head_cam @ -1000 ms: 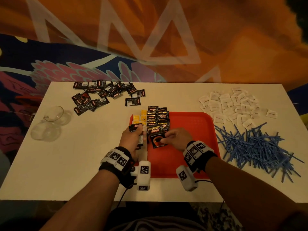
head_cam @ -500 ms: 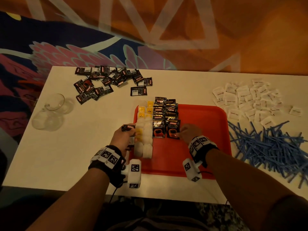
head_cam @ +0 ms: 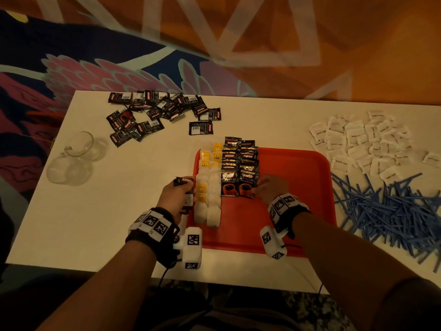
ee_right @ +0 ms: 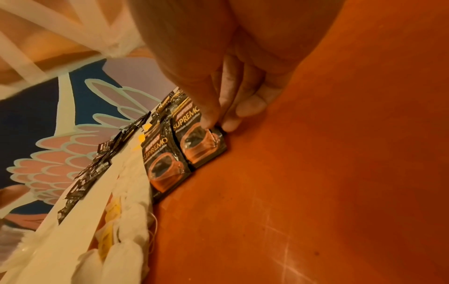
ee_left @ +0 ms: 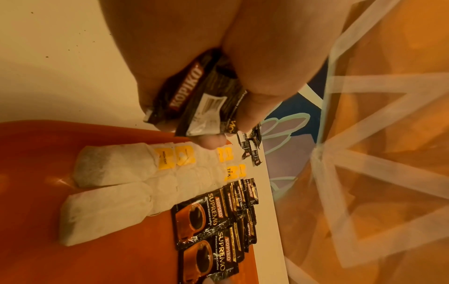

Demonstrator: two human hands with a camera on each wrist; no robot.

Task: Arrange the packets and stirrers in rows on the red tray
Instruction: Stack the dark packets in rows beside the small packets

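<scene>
The red tray (head_cam: 293, 211) carries two columns of white tea bags (head_cam: 207, 194) along its left side. Beside them lie two columns of black coffee packets (head_cam: 238, 163). My right hand (head_cam: 256, 190) rests on the tray, thumb and fingers pinching the right edge of the nearest coffee packet (ee_right: 203, 148), which lies flat at the near end of the right column. My left hand (head_cam: 185, 188) hovers at the tray's left rim and grips a small stack of black coffee packets (ee_left: 194, 100). The wrist views show the tea bags (ee_left: 109, 169) and the red tray (ee_right: 328, 173) up close.
Loose black packets (head_cam: 155, 113) are scattered at the back left of the white table (head_cam: 107, 223). A heap of white sugar packets (head_cam: 358, 142) lies at the back right, and blue stirrers (head_cam: 393, 211) are piled to the right of the tray. Two glass cups (head_cam: 71, 161) stand at the left.
My right hand carried a coffee packet from the near middle of the tray to the end of the right coffee column and laid it flat. The left hand drifted slightly left.
</scene>
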